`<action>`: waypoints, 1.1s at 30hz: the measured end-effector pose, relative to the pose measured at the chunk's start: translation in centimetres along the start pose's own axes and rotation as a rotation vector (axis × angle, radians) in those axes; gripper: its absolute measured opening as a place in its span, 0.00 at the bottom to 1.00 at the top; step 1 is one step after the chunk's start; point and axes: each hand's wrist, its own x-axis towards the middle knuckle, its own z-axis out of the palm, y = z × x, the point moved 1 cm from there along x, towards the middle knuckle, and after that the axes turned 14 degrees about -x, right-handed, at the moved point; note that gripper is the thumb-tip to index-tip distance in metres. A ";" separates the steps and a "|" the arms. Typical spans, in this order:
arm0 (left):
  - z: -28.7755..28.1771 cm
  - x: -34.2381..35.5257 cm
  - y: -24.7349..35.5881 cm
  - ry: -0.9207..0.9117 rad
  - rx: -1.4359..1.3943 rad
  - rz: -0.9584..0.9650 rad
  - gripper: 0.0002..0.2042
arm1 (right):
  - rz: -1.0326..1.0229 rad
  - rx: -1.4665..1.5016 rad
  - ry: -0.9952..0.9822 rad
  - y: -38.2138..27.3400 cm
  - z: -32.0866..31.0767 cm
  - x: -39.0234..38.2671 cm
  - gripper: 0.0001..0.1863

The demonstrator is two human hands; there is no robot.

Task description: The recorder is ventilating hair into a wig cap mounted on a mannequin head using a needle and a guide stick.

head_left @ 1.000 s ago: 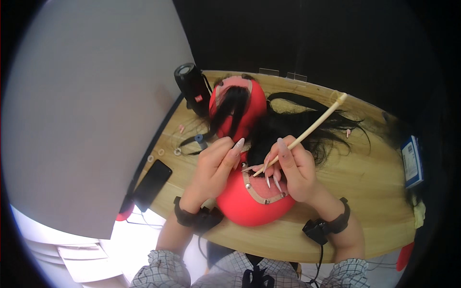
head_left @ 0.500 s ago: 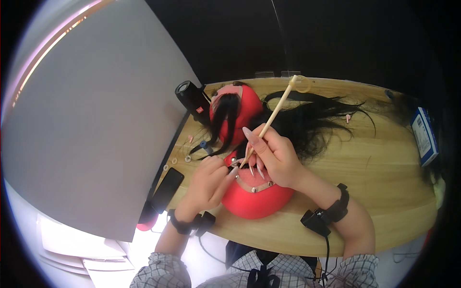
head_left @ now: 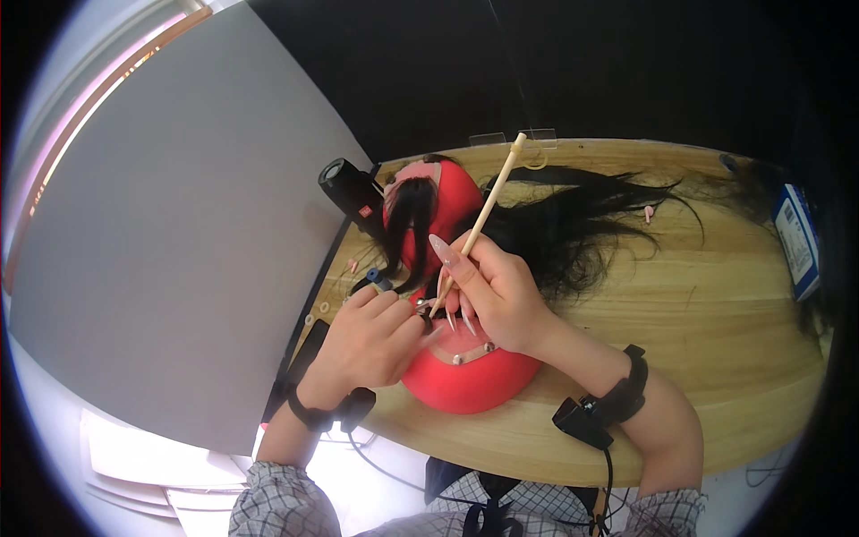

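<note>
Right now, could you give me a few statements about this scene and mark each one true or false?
1. The right hand holds a stick. True.
2. The stick is black. False: it is pale and wood-coloured.
3. The left hand has curled fingers and is at the left side of the near red form. True.
4. The far red form has no hair on it. False: dark hair hangs over it.
5. A black speaker is to the left of the far red form. True.
6. The speaker is at the far right. False: it is on the left; the blue-and-white box is at the right.
</note>
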 end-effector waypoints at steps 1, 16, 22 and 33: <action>0.0 0.1 0.0 -0.017 -0.003 0.013 0.10 | -0.011 0.011 0.010 0.1 0.0 0.0 0.14; -0.3 -1.9 0.8 -0.035 -0.081 0.007 0.07 | 0.027 0.061 0.039 0.7 0.1 0.2 0.14; -0.2 -2.3 2.3 0.123 -0.300 0.034 0.13 | 0.040 0.058 0.041 0.9 0.0 0.3 0.14; 1.1 -2.0 2.5 0.302 -1.128 -0.149 0.16 | 0.066 0.007 0.003 0.5 -0.3 0.2 0.15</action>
